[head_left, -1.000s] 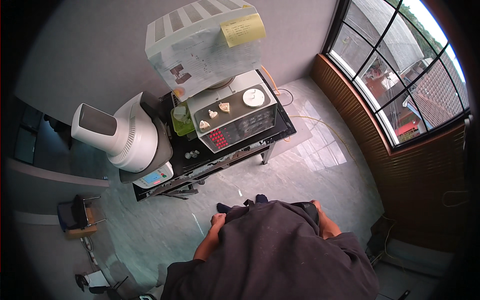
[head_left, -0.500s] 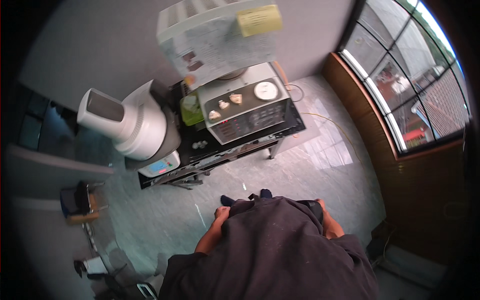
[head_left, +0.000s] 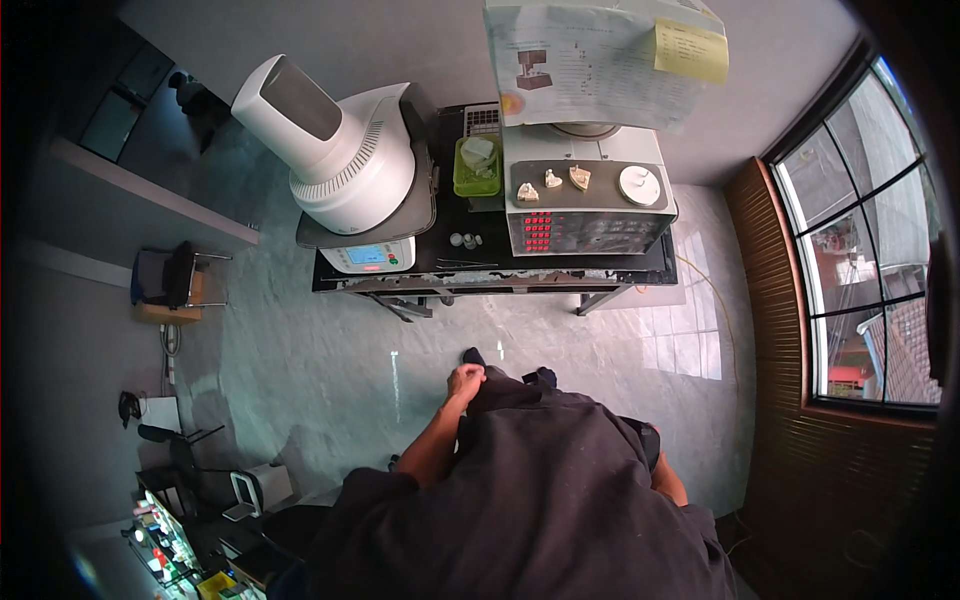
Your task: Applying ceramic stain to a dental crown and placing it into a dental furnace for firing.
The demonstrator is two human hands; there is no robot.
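My left hand [head_left: 466, 382] hangs in front of my dark shirt, fingers curled together; whatever they may hold is too small to make out. Of my right arm only the forearm [head_left: 668, 482] shows at my side; the hand is hidden. Ahead stands a black table [head_left: 480, 262] with chipped edges. On it are a rounded white furnace [head_left: 358, 180] with a lit screen and a boxy furnace [head_left: 590, 232] with red displays. Three small cream dental models [head_left: 579, 178] and a round white plate [head_left: 640, 186] lie on the boxy furnace's front ledge.
A green basket [head_left: 477, 182] stands between the machines, with small whitish pieces [head_left: 466, 241] in front. A printed sheet [head_left: 590, 70] with a yellow note hangs over the boxy furnace. A yellow cable [head_left: 715, 290] runs along the floor at right. A chair [head_left: 180, 275] stands at left.
My view has turned to face the table more squarely, and the table looks nearer. My left hand has come forward from my side. My right hand has gone out of sight.
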